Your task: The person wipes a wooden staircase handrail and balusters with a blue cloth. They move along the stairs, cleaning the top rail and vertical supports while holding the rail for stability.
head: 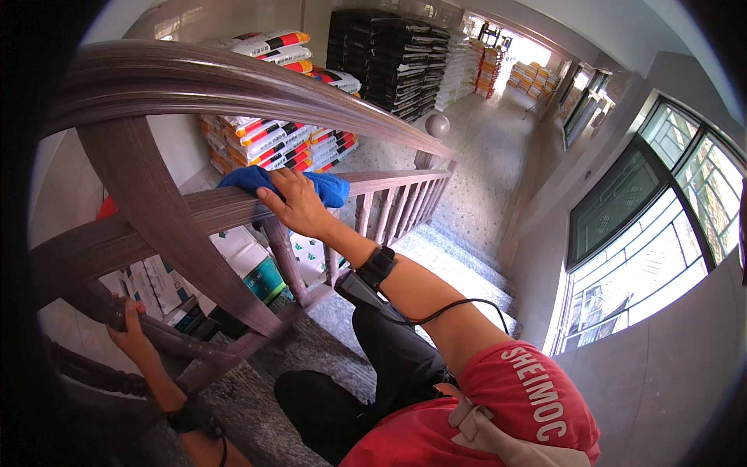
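My right hand (297, 201) presses a blue cloth (330, 188) onto the lower wooden rail (227, 209) of a stair banister. The cloth drapes over the rail's top on both sides of my fingers. Lower down at the left, my left hand (131, 324) is wrapped around a turned wooden baluster (105, 307). Above both hands curves a thick, glossy brown handrail (233, 87). A flat slanted wooden piece (175, 216) crosses in front of the lower rail.
Stone steps (335, 327) descend beneath my legs towards a tiled floor (473, 140). White cartons (157, 286) and a teal box (262, 277) sit behind the balusters. Beyond stand stacked printed sacks (274, 143) and black sacks (402, 64). A barred window (636, 280) is at the right.
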Tool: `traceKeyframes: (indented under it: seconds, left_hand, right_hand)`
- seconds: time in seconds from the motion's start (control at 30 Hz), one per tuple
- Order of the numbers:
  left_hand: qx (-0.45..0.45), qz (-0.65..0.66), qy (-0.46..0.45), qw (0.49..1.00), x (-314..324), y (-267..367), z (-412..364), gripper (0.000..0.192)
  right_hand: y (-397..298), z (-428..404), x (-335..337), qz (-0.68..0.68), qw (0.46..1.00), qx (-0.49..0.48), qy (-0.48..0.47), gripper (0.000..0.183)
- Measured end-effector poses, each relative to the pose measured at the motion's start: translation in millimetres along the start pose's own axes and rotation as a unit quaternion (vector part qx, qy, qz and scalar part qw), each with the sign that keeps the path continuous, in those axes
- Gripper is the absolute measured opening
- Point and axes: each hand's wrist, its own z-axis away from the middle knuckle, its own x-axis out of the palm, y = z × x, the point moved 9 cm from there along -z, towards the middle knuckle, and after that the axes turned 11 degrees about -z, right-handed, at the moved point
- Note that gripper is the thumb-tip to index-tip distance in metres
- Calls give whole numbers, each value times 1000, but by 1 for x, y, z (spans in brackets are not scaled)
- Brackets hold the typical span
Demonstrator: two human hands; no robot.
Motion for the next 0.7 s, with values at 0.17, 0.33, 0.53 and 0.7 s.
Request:
traceKeyframes:
  seconds: [0.17, 0.33, 0.53, 0.7]
  left_hand:
    - [2, -66, -7, 998, 0, 4, 1, 27]
    - [8, -54, -6, 998, 1, 3, 1, 26]
    - [7, -77, -19, 997, 2, -1, -1, 26]
    - [-14, -72, -23, 997, 3, 1, 2, 32]
  right_hand:
    - [-2, 6, -3, -3, 998, -38, 53, 43]
    - [2, 7, -3, -18, 999, -21, 43, 44]
    - [11, 5, -2, -19, 1000, 2, 18, 44]
    - [9, 6, -4, -14, 998, -23, 48, 42]
